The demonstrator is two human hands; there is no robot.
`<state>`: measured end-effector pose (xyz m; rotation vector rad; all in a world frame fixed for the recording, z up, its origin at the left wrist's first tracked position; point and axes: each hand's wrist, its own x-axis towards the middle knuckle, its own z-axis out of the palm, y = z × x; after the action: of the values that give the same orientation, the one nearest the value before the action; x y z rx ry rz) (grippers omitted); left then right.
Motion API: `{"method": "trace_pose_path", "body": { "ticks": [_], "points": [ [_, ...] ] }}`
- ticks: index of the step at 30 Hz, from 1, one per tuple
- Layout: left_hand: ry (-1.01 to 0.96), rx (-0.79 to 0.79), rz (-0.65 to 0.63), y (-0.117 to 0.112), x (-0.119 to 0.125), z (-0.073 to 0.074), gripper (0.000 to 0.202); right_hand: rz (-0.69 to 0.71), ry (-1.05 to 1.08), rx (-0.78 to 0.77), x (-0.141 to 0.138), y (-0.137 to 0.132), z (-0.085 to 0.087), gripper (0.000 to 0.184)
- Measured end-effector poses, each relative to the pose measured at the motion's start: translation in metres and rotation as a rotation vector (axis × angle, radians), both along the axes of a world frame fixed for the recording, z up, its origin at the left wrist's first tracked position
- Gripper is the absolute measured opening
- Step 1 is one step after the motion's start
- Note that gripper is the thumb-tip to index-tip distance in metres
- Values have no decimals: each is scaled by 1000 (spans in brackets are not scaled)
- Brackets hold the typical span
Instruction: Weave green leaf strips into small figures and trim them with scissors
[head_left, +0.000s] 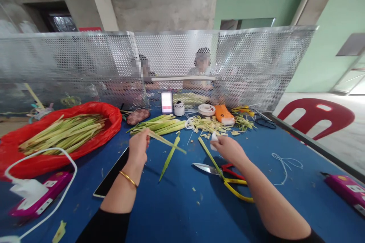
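Note:
My left hand [138, 147] is closed on one end of a pale green leaf strip [167, 142], which points right and slightly down above the table. Between the fingers of my right hand [229, 148] is pinched a small white piece [213, 141], perhaps tissue; its material is not clear. Another green leaf strip [170, 159] lies on the blue table [176, 209] between my hands. Below my right hand rest scissors [208, 168] with one red and one yellow handle, and a thin stalk [207, 152] lies by their blades. A dark tablet [114, 174] is partly hidden under my left forearm.
Leaf strips fill a red bag [112, 115] at left, near a purple power strip [61, 180]. Farther back are a green leaf bundle [159, 123], cut scraps [209, 124], a tape roll [207, 110] and an orange packet [224, 114]. A perforated metal screen [176, 57] separates people beyond.

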<state>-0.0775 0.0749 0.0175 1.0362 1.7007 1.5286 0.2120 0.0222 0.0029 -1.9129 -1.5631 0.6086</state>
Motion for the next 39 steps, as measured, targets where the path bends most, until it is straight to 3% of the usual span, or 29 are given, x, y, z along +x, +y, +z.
{"method": "trace_pose_path", "body": {
  "ticks": [3,6,10,12,13,14,16,18,21,24,28,33,35,39],
  "points": [
    [137,-52,-264,-10,21,-15,37,7,-63,-45,-10,1,-14,28],
    [290,-88,-382,-15,32,-26,38,11,-30,-50,-17,2,-22,26],
    [436,-49,-308,-20,35,-24,25,62,168,-63,-20,0,-12,23],
    [459,41,-265,-25,40,-20,30,146,337,-100,-24,-6,-4,17],
    [429,87,-306,-29,44,-19,31,197,427,-130,-28,-10,0,17],
    [337,96,-425,-32,48,-18,30,248,515,-164,-32,-14,3,21],
    [29,-6,-682,-39,57,-18,33,331,666,-233,-41,-22,7,30],
    [-228,-73,-783,-45,62,-18,37,380,776,-291,-48,-26,6,36],
    [-403,-81,-714,-48,65,-17,30,408,874,-348,-52,-26,2,35],
    [-433,-77,-639,-49,63,-14,23,425,924,-383,-51,-24,-2,33],
    [-313,-20,-655,-51,60,-8,28,470,948,-406,-50,-26,-2,30],
    [-191,37,-692,-54,58,0,19,534,918,-430,-51,-27,-1,31],
    [-136,39,-644,-54,58,0,18,439,834,-280,-49,-25,0,31],
    [7,-19,-537,-56,64,-10,23,75,619,186,-51,-23,1,30]
  ]
}}
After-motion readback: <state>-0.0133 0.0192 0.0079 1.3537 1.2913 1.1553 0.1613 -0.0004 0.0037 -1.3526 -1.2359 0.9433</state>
